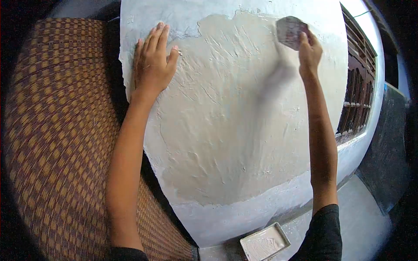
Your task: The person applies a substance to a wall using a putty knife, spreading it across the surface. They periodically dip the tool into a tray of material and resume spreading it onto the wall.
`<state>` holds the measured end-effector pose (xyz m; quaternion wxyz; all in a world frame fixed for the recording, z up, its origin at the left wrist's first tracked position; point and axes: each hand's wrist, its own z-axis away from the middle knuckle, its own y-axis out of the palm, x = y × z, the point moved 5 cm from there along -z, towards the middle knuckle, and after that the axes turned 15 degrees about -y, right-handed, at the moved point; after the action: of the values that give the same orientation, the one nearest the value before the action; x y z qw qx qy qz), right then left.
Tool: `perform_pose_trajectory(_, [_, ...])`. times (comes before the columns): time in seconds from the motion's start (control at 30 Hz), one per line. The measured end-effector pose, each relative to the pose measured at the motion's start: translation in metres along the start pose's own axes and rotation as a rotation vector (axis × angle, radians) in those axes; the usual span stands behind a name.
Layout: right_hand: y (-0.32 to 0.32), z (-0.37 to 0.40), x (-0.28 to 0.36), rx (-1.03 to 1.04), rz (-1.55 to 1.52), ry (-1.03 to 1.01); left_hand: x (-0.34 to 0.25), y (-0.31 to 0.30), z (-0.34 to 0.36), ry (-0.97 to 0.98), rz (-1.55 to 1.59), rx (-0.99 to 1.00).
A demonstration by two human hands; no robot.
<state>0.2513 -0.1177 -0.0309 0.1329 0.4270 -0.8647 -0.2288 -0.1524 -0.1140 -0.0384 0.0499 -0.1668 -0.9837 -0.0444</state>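
My left hand (152, 63) lies flat on the wall (226, 122), fingers spread, near its upper left edge. My right hand (308, 51) is raised at the upper right and grips a flat grey scraper blade (289, 30), pressed against the wall surface. The wall carries a large patch of rough grey-beige putty with ridges and scrape marks, bordered by paler white paint above and below. A soft shadow of my right arm falls across the putty.
A brown and yellow woven checked mat or curtain (61, 143) hangs at the left beside the wall. A white rectangular tray (264, 242) with putty sits on the floor below. A dark wooden barred window (356, 95) is at the right, with a dark panel (387, 156) beyond.
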Motion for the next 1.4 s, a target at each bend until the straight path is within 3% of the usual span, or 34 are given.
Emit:
perform_pose_trajectory(0.07, [-0.006,0.006,0.010,-0.024,-0.147,0.026,0.000,0.001,0.001,0.005,-0.025,-0.005])
perform_pose_trajectory(0.13, [0.006,0.022,0.020,0.112,-0.234,-0.145,-0.002,0.001,0.001,-0.004,-0.020,-0.010])
perform_pose_trajectory(0.2, [0.021,0.035,0.024,0.304,-0.073,-0.307,-0.002,0.003,0.001,-0.007,-0.014,-0.012])
perform_pose_trajectory(0.27, [0.017,0.031,0.011,0.243,0.006,-0.270,-0.001,0.004,0.002,-0.010,0.016,-0.024])
perform_pose_trajectory(0.4, [-0.017,0.006,-0.008,-0.029,-0.043,0.096,-0.001,0.000,0.000,-0.001,-0.024,-0.007])
perform_pose_trajectory(0.47, [-0.011,0.005,0.006,-0.075,-0.125,0.059,-0.001,0.002,0.001,0.002,-0.042,-0.007])
perform_pose_trajectory(0.6, [0.045,0.013,0.036,0.249,-0.179,-0.121,-0.004,0.004,0.002,-0.008,-0.011,-0.034])
perform_pose_trajectory(0.63, [0.060,0.014,0.047,0.249,-0.159,-0.185,-0.003,0.004,0.002,-0.006,0.004,-0.035])
perform_pose_trajectory(0.8, [0.105,0.006,0.067,0.210,-0.315,-0.131,-0.003,0.001,0.002,-0.013,-0.013,-0.020])
perform_pose_trajectory(0.87, [0.109,0.005,0.072,0.183,-0.391,-0.089,-0.003,0.000,0.001,-0.002,0.018,-0.014])
perform_pose_trajectory(0.97, [0.108,0.004,0.068,0.298,-0.147,-0.108,-0.002,-0.001,0.002,0.001,0.027,-0.016])
perform_pose_trajectory(1.03, [0.105,-0.004,0.036,0.268,-0.180,-0.055,-0.001,0.000,0.002,-0.002,0.030,-0.018])
perform_pose_trajectory(1.17, [0.100,-0.003,0.036,0.209,-0.260,-0.069,-0.002,0.001,0.002,0.001,0.054,-0.029])
perform_pose_trajectory(1.33, [0.091,-0.002,0.033,0.199,-0.149,-0.051,-0.002,0.002,0.002,-0.004,0.049,-0.031])
perform_pose_trajectory(1.4, [0.098,0.005,0.049,0.228,-0.360,-0.214,-0.002,0.000,0.001,-0.007,0.040,-0.034])
